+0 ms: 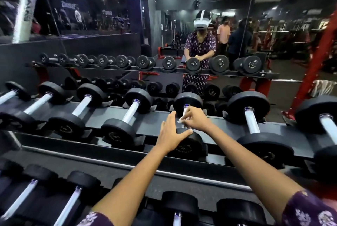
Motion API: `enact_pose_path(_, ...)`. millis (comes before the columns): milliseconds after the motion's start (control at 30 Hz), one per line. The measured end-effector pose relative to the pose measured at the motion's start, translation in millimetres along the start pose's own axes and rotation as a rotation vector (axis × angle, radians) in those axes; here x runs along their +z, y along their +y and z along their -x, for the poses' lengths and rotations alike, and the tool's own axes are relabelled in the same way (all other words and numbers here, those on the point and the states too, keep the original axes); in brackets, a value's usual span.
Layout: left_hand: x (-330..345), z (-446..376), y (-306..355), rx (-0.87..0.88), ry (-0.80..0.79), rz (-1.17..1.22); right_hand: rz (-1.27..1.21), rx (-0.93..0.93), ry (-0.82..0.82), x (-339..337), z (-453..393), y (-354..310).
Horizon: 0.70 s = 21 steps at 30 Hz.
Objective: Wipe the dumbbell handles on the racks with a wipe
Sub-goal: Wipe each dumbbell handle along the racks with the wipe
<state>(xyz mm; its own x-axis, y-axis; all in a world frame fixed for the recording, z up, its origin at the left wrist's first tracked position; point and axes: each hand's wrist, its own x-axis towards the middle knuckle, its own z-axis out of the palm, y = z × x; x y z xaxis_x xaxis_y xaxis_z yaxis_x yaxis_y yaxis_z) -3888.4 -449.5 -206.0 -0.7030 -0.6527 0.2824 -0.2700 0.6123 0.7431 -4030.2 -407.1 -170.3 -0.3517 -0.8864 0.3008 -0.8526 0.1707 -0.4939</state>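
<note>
Both forearms are reaching out: left hand (pixel 168 134) fingers spread, steadying the heavy dumbbell (pixel 187 125), while right hand (pixel 196 118) fingers are pinching the soft wipe (pixel 180 121) around its hard handle (pixel 185 111).

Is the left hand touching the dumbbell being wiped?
Touching. The head view shows the left hand resting open on the near weight head of the dumbbell, thumb lying along its top edge.

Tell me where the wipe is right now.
The wipe is pinched in the right hand against the handle of the centre dumbbell on the upper rack, beside the left hand.
</note>
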Motion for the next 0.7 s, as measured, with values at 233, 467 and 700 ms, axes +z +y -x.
enact_pose_path(233, 10, -1, -12, 0.357, 0.145, 0.024, -0.010, 0.129, 0.142, 2, -15, 5)
enact_pose_path(467, 24, -6, -25, 0.541, 0.298, -0.099, 0.009, 0.168, 0.160, -1, -14, -1)
enact_pose_path(700, 27, -4, -24, 0.467, 0.408, -0.001, 0.046, 0.225, 0.223, 5, -15, 0)
